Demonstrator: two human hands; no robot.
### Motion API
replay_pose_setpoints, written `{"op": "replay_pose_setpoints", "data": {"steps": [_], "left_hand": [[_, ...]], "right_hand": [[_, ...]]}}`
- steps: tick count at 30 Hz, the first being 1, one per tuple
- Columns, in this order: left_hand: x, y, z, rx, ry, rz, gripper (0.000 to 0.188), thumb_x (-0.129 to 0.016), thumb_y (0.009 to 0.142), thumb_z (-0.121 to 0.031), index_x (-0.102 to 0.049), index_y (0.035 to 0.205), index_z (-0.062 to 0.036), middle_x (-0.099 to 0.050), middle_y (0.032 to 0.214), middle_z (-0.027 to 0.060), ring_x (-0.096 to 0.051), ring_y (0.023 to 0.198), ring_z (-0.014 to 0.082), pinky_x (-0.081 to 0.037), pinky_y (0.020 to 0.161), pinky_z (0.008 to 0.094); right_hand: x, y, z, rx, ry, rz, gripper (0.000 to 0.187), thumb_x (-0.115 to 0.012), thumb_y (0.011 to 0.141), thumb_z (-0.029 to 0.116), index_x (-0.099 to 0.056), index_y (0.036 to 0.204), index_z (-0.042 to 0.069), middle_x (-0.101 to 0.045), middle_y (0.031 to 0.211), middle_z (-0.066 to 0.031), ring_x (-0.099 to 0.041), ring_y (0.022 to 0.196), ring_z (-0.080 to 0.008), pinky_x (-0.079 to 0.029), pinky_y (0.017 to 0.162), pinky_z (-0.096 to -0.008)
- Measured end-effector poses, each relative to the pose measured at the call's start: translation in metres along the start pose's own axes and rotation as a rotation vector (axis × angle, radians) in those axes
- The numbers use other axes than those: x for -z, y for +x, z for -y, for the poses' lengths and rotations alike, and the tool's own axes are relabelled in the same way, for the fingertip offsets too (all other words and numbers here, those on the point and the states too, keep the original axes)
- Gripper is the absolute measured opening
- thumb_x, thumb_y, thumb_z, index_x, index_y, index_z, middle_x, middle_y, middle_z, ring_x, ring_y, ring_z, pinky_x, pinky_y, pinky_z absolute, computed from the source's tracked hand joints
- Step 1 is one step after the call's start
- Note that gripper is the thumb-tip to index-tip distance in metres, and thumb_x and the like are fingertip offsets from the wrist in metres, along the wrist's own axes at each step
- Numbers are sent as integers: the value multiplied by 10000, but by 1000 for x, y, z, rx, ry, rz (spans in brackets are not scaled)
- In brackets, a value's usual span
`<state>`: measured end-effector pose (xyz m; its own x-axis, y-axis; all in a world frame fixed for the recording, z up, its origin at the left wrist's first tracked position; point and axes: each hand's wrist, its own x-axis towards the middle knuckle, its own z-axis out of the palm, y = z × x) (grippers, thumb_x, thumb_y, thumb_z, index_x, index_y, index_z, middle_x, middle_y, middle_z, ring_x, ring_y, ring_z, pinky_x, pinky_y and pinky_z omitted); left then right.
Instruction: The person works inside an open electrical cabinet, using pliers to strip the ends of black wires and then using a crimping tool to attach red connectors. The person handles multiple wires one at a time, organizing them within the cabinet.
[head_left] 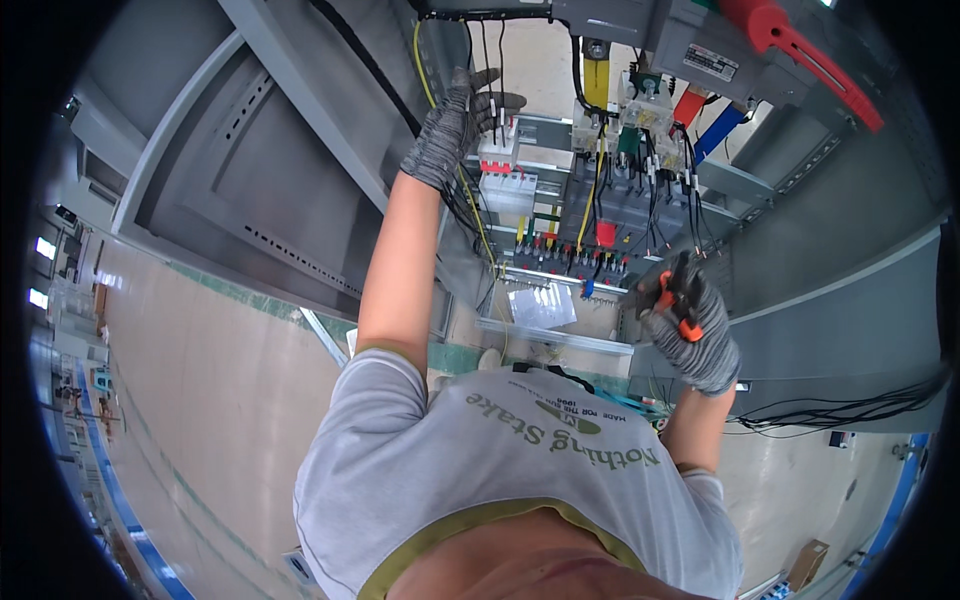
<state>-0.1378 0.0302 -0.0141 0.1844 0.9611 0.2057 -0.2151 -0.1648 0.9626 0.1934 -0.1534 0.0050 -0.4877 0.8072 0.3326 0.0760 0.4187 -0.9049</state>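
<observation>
My left hand point(450, 125), in a grey knit glove, reaches up to the upper left of the open cabinet. Its fingers are stretched out and apart, beside thin black wires point(502, 65) that run down to a small white circuit breaker point(498, 150) with red marks. Whether the fingers touch the wires is unclear. Gloved alike, my right hand point(700, 345) is closed around a hand tool with orange-and-black handles point(688, 325), which looks like pliers; its jaws are hard to make out. It is at the lower right, near loose black wire ends point(700, 250).
A large grey breaker point(570, 210) with coloured terminals fills the middle of the cabinet. Yellow, red and blue busbars point(720, 130) stand behind it. A red lever handle point(830, 80) juts in at the upper right. A black wire bundle point(870, 400) hangs at the right.
</observation>
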Motion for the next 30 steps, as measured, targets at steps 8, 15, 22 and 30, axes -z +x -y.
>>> {"op": "replay_pose_setpoints", "data": {"steps": [8,15,22,30], "left_hand": [[-4,-21,-32,1,-252,85,752,-348,936,-593,-322,1355,31,-569,1197,258,-601,1080,325,-492,911,376],[8,-11,-22,10,-391,118,705,-419,933,-557,-399,1333,23,-600,1134,233,-607,1019,302,-485,911,379],[11,-11,-9,32,-454,143,627,-317,984,-499,-444,1310,21,-594,1155,180,-600,973,255,-476,868,366],[7,-9,1,35,-560,15,642,-335,979,-495,-453,1289,55,-607,1139,158,-596,1027,244,-458,930,368]], "right_hand": [[-20,113,41,11,-209,-26,277,-660,805,83,-570,1061,25,-634,883,-98,-596,814,-153,-491,765,-291],[-51,187,6,-275,92,152,379,-693,792,179,-634,1140,41,-638,967,-23,-558,793,-100,-461,691,-236],[-62,200,-8,-358,137,135,370,-694,792,173,-634,1136,50,-607,791,6,-521,675,-70,-436,606,-218],[-64,216,-5,-384,-4,7,288,-734,781,211,-638,1007,58,-566,707,22,-507,590,-82,-411,530,-226]]}}
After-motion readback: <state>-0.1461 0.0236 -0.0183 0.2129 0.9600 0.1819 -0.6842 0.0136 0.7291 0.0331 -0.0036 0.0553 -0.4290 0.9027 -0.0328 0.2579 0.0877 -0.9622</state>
